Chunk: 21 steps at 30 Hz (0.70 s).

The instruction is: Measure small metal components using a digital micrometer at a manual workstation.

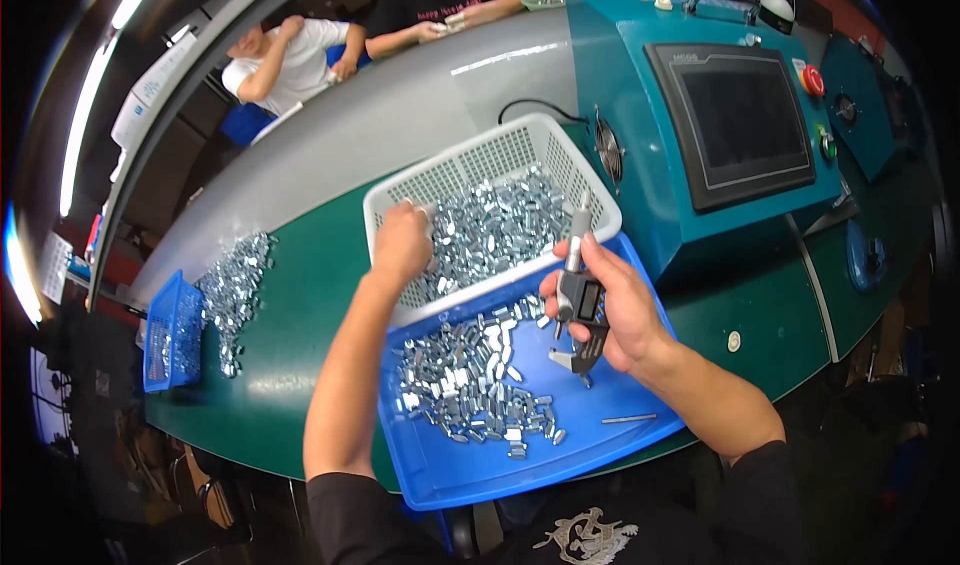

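Note:
My right hand [625,305] is wrapped round a digital micrometer [580,300]. Its grey thimble points up and away, and its dark C-shaped frame hangs toward me over the blue tray [600,455]. At the left end of the white perforated basket [400,310], my left hand [403,243] reaches in over the rim with its fingers curled closed. What those fingers hold, if anything, is hidden. Many small shiny metal pieces [490,230] fill the basket. More metal pieces of the same look [470,375] lie loose in the blue tray, below the micrometer.
A thin metal rod [629,420] lies in the tray's right part. Left on the green table [290,365] are a metal-piece pile [238,285] and a small blue basket [175,335]. A teal machine [640,165] with a dark screen [735,120] stands right. People sit across the table.

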Tool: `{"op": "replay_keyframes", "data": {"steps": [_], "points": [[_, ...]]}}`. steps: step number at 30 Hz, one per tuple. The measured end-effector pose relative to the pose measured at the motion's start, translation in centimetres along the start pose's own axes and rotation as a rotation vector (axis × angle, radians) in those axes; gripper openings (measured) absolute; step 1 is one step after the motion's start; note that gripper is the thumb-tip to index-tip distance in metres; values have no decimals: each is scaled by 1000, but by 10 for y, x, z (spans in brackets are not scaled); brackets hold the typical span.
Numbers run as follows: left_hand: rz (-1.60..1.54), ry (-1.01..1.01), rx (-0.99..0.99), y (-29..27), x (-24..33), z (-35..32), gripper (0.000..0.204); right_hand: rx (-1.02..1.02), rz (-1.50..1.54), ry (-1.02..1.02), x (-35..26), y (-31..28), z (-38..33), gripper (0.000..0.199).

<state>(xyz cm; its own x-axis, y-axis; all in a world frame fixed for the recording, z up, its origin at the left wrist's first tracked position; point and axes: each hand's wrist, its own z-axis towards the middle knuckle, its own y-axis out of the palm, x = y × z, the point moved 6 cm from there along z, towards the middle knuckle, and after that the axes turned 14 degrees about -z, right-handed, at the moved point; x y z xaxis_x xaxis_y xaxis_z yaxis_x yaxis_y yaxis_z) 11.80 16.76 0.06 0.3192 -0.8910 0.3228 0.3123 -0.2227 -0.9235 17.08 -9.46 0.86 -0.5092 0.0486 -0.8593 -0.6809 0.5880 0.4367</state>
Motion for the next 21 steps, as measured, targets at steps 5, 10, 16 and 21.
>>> {"op": "replay_keyframes", "data": {"steps": [5,10,16,21], "points": [[74,29,-21,17,8,10,24,1,-39,13,2,-1,-3,39],[-33,-7,119,1,2,4,30,-24,-48,30,1,5,-6,38],[-1206,-239,-19,-2,85,-55,22,13,5,24,-3,-5,-2,38],[-1713,-410,-203,9,133,-102,21,11,86,-31,-8,-8,2,48]]}}
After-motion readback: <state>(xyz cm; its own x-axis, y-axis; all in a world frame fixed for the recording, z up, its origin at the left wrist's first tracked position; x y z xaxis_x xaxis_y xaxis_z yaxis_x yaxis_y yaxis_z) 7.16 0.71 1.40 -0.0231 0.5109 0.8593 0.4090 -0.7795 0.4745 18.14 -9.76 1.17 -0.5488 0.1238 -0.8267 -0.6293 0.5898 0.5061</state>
